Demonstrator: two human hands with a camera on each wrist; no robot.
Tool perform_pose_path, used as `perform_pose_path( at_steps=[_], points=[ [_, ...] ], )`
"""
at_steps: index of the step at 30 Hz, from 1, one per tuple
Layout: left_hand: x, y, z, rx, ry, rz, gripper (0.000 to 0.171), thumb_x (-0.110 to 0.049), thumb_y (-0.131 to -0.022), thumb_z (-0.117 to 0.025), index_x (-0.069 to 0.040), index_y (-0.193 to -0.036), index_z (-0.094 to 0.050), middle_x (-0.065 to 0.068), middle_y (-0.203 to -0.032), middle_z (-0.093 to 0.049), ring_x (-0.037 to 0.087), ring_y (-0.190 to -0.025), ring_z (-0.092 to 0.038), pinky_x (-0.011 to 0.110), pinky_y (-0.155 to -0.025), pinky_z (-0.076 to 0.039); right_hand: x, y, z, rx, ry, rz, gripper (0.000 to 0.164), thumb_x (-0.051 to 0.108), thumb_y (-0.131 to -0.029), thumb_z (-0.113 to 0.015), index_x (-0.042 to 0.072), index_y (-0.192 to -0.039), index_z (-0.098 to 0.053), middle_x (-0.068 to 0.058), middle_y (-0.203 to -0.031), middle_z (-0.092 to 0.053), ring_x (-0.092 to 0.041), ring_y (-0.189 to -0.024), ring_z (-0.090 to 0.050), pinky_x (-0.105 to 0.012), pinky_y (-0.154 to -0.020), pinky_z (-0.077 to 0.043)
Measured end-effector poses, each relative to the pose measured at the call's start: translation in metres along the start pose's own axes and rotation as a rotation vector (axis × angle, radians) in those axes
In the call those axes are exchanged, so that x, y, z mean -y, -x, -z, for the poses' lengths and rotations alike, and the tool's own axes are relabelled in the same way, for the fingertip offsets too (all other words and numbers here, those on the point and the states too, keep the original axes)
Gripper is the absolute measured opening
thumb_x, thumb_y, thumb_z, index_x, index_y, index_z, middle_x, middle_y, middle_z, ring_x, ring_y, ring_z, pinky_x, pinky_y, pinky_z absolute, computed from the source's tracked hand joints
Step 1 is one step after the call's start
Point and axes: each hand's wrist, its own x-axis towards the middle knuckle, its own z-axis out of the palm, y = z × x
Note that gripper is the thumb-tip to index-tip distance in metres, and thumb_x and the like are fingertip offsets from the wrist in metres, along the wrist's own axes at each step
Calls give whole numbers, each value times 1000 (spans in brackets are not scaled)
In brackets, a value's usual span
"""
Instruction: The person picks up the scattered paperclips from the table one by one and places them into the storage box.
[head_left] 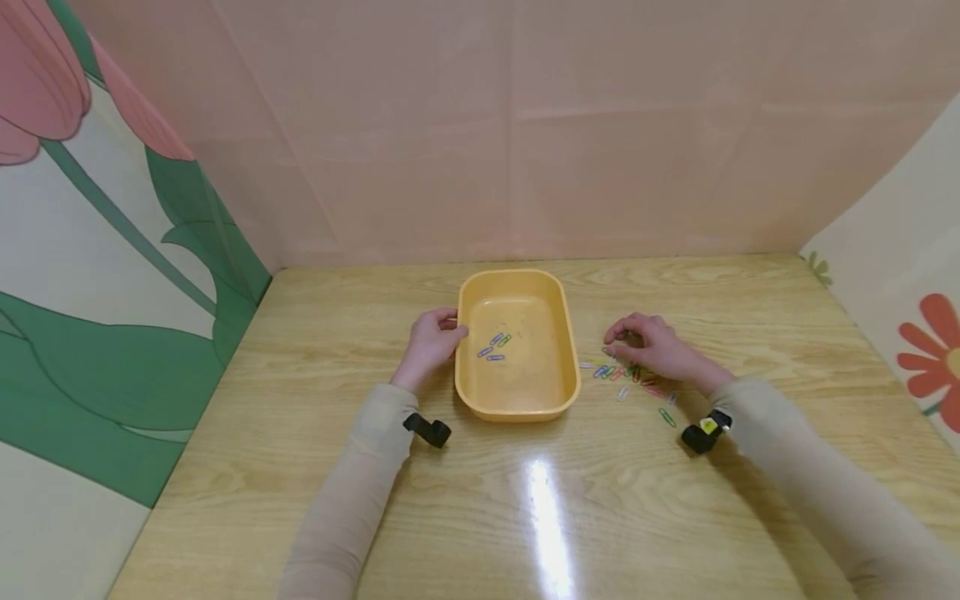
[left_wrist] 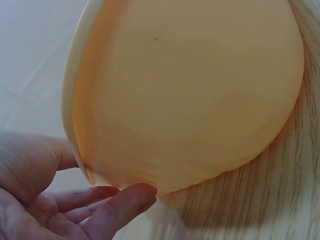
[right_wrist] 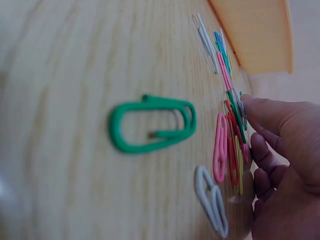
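A yellow plastic tray (head_left: 517,404) stands on the table with several purple paper clips (head_left: 495,357) and a green one (head_left: 505,340) on its floor. My left hand (head_left: 435,343) grips its left side, thumb over the rim and fingers against the outer wall; the left wrist view shows the hand at the tray wall (left_wrist: 185,100). To the right of the tray, my right hand (head_left: 651,343) is over a loose pile of coloured paper clips (head_left: 617,373). Thumb and forefinger come together on a paper clip (head_left: 610,353), whose colour is hard to make out.
Nearer the front, a green paper clip (head_left: 667,417) lies apart from the pile, and a white one (head_left: 623,392) is close below it. Wood-grain table (head_left: 315,333) runs back to a pink cloth (head_left: 420,167). Printed flower cloths (head_left: 937,358) flank both sides.
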Motion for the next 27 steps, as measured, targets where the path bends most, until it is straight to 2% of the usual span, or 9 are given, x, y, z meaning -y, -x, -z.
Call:
perform_pose_path(
  at_steps=[8, 14, 17, 23, 27],
  points=[
    [2, -1, -1, -7, -7, -4, 37, -8, -91, -60, 1, -127, -57, 14, -107, -62, 24, -92, -63, 30, -70, -56, 0, 1, 1, -14, 3, -16, 6, 2, -85, -70, 2, -90, -68, -9, -88, -65, -22, -85, -56, -25, -75, -45],
    [1, -1, -1, -8, 3, -13, 37, -7, -90, -60, 1, -126, -58, 15, -107, -63, 25, -93, -63, 30, -69, -56, 1, -1, 3, 12, -9, -22, 3, 2, -87, -68, 2, -90, -67, -8, -88, -64, -19, -83, -54, -22, -72, -44],
    [2, -2, -1, -9, 1, -13, 37, -8, -90, -60, 1, -126, -58, 15, -107, -63, 26, -93, -63, 29, -69, -56, 3, -1, 6, 52, -60, -90, 6, 5, -90, -65, 1, -94, -66, -9, -90, -63, -20, -81, -53, -22, -68, -44],
    [2, -2, -1, -9, -4, -18, 37, -7, -90, -60, 1, -126, -58, 15, -107, -63, 25, -93, -63, 30, -69, -56, 5, -1, 13, 115, -141, -280, 19, 17, -96, -59, 0, -103, -62, -14, -97, -61, -22, -79, -55, -26, -63, -50],
    [2, -1, 0, -12, 1, -21, 37, -7, -90, -60, 2, -126, -58, 16, -107, -63, 24, -93, -63, 31, -70, -56, 6, -3, 17, 123, -164, -329, 22, 19, -99, -53, -1, -104, -61, -16, -101, -61, -25, -86, -54, -27, -69, -49]
  ],
)
